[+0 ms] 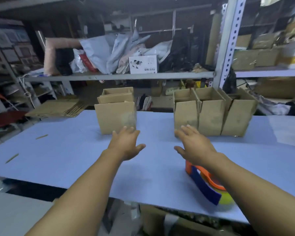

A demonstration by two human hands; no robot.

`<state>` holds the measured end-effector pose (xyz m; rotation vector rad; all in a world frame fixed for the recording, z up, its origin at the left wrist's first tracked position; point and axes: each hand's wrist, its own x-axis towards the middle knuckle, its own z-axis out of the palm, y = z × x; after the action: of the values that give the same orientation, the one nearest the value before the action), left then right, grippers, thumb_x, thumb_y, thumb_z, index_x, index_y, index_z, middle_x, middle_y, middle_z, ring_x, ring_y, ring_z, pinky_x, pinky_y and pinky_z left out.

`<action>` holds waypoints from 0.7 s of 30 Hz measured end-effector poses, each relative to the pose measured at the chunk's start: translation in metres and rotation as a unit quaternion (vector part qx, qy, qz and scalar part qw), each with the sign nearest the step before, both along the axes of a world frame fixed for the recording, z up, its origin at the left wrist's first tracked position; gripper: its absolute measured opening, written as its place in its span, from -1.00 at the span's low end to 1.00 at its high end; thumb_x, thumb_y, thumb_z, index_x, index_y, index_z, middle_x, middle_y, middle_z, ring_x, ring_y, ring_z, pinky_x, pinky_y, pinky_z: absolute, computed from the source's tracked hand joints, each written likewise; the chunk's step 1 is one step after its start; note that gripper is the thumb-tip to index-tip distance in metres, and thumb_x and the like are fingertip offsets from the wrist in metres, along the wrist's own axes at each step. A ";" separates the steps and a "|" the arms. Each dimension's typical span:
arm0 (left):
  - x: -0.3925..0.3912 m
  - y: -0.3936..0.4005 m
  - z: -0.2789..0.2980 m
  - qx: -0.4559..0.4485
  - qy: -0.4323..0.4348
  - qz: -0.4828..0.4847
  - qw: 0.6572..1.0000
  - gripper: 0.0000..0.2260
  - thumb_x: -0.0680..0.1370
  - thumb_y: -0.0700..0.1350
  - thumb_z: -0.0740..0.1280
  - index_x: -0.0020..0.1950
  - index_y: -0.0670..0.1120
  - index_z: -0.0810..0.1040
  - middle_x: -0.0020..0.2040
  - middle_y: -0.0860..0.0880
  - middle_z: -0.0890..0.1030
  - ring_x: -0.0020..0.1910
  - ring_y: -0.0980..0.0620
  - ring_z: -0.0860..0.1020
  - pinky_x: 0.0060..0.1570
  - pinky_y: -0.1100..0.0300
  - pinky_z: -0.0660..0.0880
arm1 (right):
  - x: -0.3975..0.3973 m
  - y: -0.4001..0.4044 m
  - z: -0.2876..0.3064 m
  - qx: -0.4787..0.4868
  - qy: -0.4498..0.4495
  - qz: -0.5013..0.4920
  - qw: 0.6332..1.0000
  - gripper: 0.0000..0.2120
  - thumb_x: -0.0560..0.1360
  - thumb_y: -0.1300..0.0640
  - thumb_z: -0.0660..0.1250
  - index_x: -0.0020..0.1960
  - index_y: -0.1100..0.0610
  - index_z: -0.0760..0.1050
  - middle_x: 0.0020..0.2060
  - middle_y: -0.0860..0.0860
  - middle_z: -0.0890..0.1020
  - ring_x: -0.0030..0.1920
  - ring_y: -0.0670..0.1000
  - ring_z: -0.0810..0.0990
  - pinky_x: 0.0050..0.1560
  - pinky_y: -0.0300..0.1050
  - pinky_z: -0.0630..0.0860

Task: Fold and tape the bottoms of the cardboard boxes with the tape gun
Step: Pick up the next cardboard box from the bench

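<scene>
A single cardboard box (pixel 115 114) stands upright on the blue table (pixel 66 150), left of centre. My left hand (pixel 126 143) reaches toward its lower front, fingers straight, just short of it or touching. A row of three upright boxes (pixel 213 114) stands to the right. My right hand (pixel 192 145) is stretched out flat in front of the leftmost of them, holding nothing. The orange and blue tape gun (pixel 204 183) with a yellow-edged roll lies on the table under my right forearm.
A stack of flat cardboard blanks (pixel 58 108) lies at the table's far left corner. Two small cardboard strips (pixel 41 137) lie on the left of the table. Metal shelving with bags and boxes (pixel 119 75) runs behind. The table's front edge is near the tape gun.
</scene>
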<state>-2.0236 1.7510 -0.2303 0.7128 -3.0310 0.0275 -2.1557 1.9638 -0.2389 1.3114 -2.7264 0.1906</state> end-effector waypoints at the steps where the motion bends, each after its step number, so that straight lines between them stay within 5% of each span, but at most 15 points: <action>1: -0.003 0.015 0.005 -0.010 -0.005 -0.017 1.000 -0.42 0.61 0.23 0.14 0.57 0.02 0.16 0.58 -0.02 0.13 0.58 -0.08 0.00 0.47 -0.25 -0.01 | 0.000 0.013 0.003 0.006 0.000 -0.003 1.000 -0.40 0.62 -0.11 0.21 0.57 0.03 0.10 0.56 0.04 0.13 0.58 0.08 -0.02 0.40 -0.04 0.27; 11: -0.087 0.069 0.010 -0.036 -0.025 -0.101 0.994 -0.45 0.64 0.17 0.14 0.58 0.04 0.12 0.61 -0.05 0.03 0.59 -0.11 -0.05 0.50 -0.22 0.01 | -0.062 0.040 -0.011 0.020 -0.040 -0.019 0.999 -0.38 0.62 -0.03 0.23 0.59 0.02 0.07 0.59 0.01 0.07 0.58 0.05 -0.03 0.48 0.00 0.21; 15: -0.141 0.057 0.007 -0.087 0.066 -0.154 0.982 -0.50 0.63 0.03 0.23 0.55 0.01 0.21 0.62 -0.05 -0.03 0.59 -0.10 -0.09 0.49 -0.18 0.07 | -0.108 0.021 -0.028 0.029 -0.060 -0.014 0.998 -0.41 0.61 0.02 0.23 0.59 0.03 0.11 0.59 0.04 0.08 0.58 0.06 0.00 0.46 0.00 0.23; 21: -0.217 0.056 0.009 -0.087 0.136 -0.180 0.970 -0.30 0.52 -0.24 0.33 0.59 -0.04 0.08 0.57 -0.05 0.16 0.56 -0.09 0.08 0.49 -0.20 0.07 | -0.152 0.004 -0.049 0.022 -0.065 -0.018 0.998 -0.51 0.54 0.08 0.26 0.45 0.11 0.34 0.37 0.12 0.37 0.40 0.16 0.31 0.22 0.02 0.47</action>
<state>-2.2409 1.8066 -0.2208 0.1336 -2.7966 0.1687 -2.3079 1.9676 -0.2877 1.3036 -2.8752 0.2204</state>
